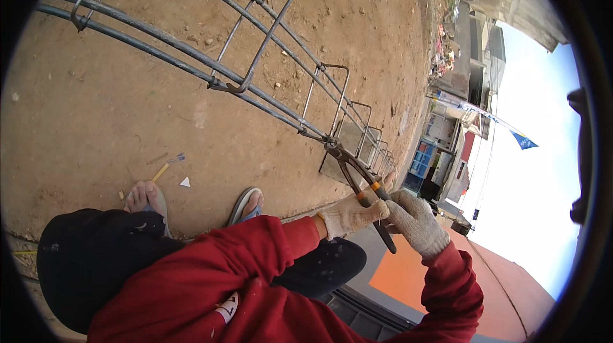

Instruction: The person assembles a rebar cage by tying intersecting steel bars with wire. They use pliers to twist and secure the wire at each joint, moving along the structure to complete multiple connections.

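Note:
Both my hands wear pale knitted work gloves and are closed around the handles of dark tying pincers (349,163), which have orange bands. My left hand (352,215) grips on the left side, its fingers partly hidden behind the handles. From the right, my right hand (416,223) wraps the handles, and one dark handle end pokes out below. The pincers' jaws meet a long steel bar (276,108) of a rebar cage at a corner by a bent stirrup (340,101). Whether wire sits in the jaws is too small to tell.
The cage runs from upper left into the distance, with more square stirrups (281,20) along it. A grey block (350,140) sits beneath it on bare dirt (159,100). My sandalled feet (246,204) are at lower left, near a yellow strip (160,172). Buildings (440,145) stand beyond.

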{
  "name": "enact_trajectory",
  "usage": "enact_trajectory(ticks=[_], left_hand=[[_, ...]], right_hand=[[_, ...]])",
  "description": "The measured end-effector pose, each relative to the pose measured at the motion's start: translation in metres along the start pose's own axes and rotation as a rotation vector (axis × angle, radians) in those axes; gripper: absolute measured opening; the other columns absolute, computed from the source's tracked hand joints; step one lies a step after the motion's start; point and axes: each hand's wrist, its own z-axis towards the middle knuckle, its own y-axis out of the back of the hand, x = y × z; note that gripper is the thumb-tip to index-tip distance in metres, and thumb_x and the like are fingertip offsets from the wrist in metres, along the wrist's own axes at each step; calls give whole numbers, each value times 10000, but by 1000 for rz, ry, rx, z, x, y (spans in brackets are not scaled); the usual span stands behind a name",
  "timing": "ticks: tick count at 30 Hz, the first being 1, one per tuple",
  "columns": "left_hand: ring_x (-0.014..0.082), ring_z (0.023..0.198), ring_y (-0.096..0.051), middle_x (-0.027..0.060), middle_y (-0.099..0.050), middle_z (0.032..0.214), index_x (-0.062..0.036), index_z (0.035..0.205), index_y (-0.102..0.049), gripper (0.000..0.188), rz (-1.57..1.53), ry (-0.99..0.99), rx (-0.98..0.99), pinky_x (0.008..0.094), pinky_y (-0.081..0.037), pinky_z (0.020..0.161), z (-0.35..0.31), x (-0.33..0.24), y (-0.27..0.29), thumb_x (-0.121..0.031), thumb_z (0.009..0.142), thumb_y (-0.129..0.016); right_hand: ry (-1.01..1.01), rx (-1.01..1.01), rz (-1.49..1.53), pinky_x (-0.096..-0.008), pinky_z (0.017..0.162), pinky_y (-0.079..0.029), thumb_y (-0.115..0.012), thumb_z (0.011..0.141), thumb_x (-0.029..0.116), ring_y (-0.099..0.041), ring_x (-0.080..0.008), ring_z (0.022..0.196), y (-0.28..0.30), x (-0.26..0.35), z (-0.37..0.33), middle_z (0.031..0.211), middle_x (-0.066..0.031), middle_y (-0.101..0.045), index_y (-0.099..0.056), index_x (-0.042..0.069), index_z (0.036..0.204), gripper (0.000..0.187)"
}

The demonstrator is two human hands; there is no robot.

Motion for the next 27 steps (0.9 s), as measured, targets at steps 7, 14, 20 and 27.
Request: enact_trajectory(ticks=[7, 14, 20, 27], left_hand=[[143, 965, -567, 95, -575, 1174, -13, 1589, -85, 1203, 7, 134, -123, 297, -529, 817, -4, 10, 3, -639, 798, -741], [228, 1050, -659, 129, -636, 1196, -75, 1544, -277, 839, -710, 13, -673, 342, -580, 864, 19, -25, -30, -133, 876, -780], [207, 950, -692, 85, -679, 1069, -86, 1355, -535, 455, -817, 191, -802, 324, -585, 845, 41, -45, -37, -82, 931, -701], [222, 1188, -606, 148, -594, 1289, -33, 1349, -515, 401, -973, -17, -731, 291, -528, 1000, 35, -44, -38, -39, 967, -636]], right_hand=[[-233, 309, 25, -327, 546, -463, -610, 932, 267, -514, -153, 570, 4, -19, 6, 748, -72, -607, -577, 32, 1212, 367], [164, -239, -652, -513, 666, -513, -605, 826, 123, -648, -478, 787, -29, -25, 2, 790, -274, -647, -587, 11, 1038, 241], [200, 33, -552, -483, 642, -522, -659, 867, 193, -683, -398, 730, 1, -18, 4, 791, -189, -682, -584, 4, 1020, 254], [-380, 1029, 943, -534, 1068, -470, -704, 889, 117, -495, -473, 1317, 23, -31, 46, 1367, -324, -539, -370, -83, 1448, 681]])
